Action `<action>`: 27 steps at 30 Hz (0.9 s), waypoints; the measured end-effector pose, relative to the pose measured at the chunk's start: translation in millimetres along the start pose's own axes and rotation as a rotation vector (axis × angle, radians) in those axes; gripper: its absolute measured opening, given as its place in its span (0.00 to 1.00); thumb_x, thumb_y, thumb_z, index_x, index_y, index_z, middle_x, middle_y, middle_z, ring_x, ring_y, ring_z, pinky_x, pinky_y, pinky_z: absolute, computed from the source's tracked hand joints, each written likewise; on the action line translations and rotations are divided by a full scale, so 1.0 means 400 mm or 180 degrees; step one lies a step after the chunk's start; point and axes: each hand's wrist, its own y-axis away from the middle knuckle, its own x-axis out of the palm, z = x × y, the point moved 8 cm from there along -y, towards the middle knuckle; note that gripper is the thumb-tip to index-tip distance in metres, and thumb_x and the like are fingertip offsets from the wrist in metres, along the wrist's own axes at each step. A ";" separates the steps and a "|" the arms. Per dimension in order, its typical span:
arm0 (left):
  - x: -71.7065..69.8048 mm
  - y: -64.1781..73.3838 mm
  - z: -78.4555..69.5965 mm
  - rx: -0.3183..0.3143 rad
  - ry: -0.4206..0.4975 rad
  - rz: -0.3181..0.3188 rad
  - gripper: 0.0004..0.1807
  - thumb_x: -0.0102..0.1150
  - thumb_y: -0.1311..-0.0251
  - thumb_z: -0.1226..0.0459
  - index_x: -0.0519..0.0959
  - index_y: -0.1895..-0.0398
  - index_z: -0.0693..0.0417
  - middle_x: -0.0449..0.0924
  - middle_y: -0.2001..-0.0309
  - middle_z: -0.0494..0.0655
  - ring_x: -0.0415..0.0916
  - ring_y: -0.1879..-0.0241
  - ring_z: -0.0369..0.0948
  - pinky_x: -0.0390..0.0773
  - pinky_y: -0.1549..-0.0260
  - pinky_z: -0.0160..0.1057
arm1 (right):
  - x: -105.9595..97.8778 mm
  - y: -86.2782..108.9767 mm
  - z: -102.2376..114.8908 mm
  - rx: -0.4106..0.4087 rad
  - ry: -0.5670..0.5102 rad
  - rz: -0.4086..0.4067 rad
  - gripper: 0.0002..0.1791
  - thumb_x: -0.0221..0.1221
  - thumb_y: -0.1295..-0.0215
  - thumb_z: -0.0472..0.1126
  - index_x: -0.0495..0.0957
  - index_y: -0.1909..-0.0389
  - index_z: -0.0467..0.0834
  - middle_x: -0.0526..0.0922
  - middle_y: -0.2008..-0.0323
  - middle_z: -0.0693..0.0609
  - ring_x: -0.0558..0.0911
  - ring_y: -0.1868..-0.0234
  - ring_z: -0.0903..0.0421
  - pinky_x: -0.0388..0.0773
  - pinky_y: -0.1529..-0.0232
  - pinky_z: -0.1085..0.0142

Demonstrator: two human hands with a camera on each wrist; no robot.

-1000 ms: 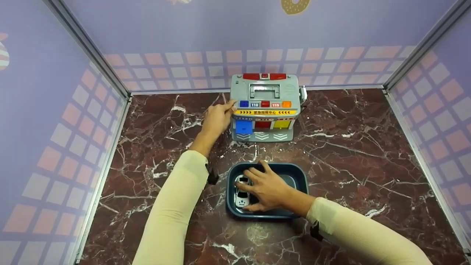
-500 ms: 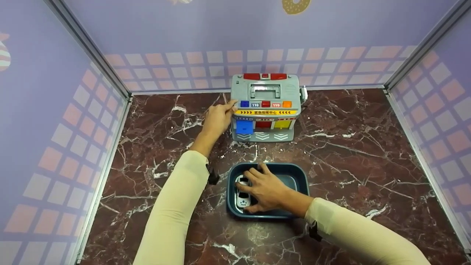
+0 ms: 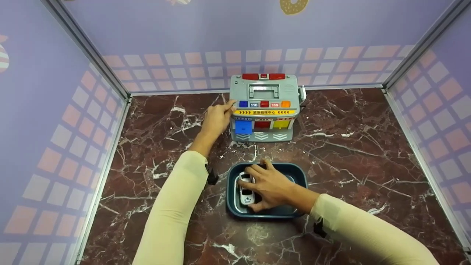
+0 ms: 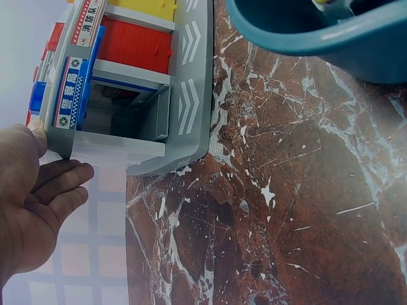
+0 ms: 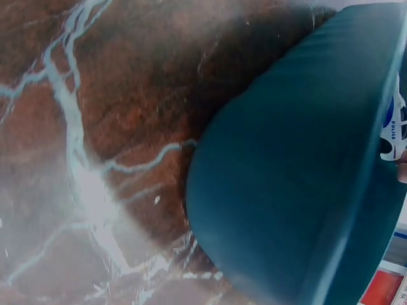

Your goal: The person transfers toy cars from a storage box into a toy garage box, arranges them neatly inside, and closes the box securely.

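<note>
My left hand grips the front left corner of a grey toy rescue station, thumb on the roof edge and fingers at its side. In the left wrist view the station's blue door is swung up, baring a dark bay. Its red door and yellow door are down. My right hand reaches into a dark teal tub and holds a white toy police car near the left wall. The fingers hide part of the car. In the right wrist view the tub's side covers most of the car.
A dark red marbled tabletop lies under everything. Behind the station stands a purple wall with pink and white squares, and a side wall rises on each side. A white lever sticks out of the station's right side.
My right hand has shifted slightly to the right and the toy police car has moved with it, away from the tub's left wall. The left hand and station stay in place.
</note>
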 end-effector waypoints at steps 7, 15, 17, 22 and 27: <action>-0.001 -0.001 -0.001 0.0028 -0.0001 -0.0016 0.21 0.57 0.16 0.49 0.83 0.26 0.37 0.88 0.36 0.55 0.87 0.36 0.60 0.82 0.31 0.59 | -0.029 0.001 -0.022 -0.0028 -0.0054 -0.0021 0.47 0.63 0.39 0.82 0.76 0.25 0.60 0.80 0.36 0.45 0.80 0.37 0.46 0.76 0.34 0.37; -0.003 -0.001 -0.002 0.0020 0.0011 -0.0006 0.21 0.57 0.17 0.49 0.83 0.26 0.36 0.88 0.36 0.56 0.86 0.36 0.61 0.82 0.30 0.59 | -0.049 0.005 -0.055 0.0010 -0.0139 -0.0040 0.49 0.65 0.39 0.81 0.74 0.22 0.60 0.79 0.34 0.41 0.80 0.36 0.44 0.75 0.33 0.33; -0.003 0.000 -0.002 0.0024 0.0011 -0.0013 0.21 0.58 0.17 0.49 0.83 0.26 0.36 0.88 0.36 0.56 0.87 0.36 0.61 0.82 0.31 0.59 | -0.053 0.005 -0.062 0.0009 -0.0128 -0.0060 0.49 0.66 0.39 0.81 0.74 0.21 0.60 0.79 0.33 0.41 0.80 0.36 0.44 0.75 0.32 0.33; -0.003 0.000 -0.003 0.0059 0.0021 -0.0042 0.21 0.58 0.17 0.50 0.83 0.27 0.36 0.89 0.39 0.59 0.89 0.41 0.61 0.85 0.36 0.60 | -0.067 0.004 -0.080 0.0030 -0.0105 -0.0124 0.48 0.66 0.38 0.79 0.74 0.21 0.59 0.79 0.33 0.42 0.80 0.36 0.45 0.73 0.30 0.33; -0.003 0.001 -0.002 0.0070 0.0025 -0.0062 0.21 0.58 0.17 0.49 0.83 0.27 0.37 0.89 0.40 0.59 0.89 0.41 0.62 0.85 0.36 0.61 | -0.073 0.003 -0.104 0.0103 -0.0128 -0.0090 0.49 0.66 0.38 0.79 0.73 0.21 0.58 0.78 0.31 0.40 0.80 0.35 0.44 0.72 0.30 0.33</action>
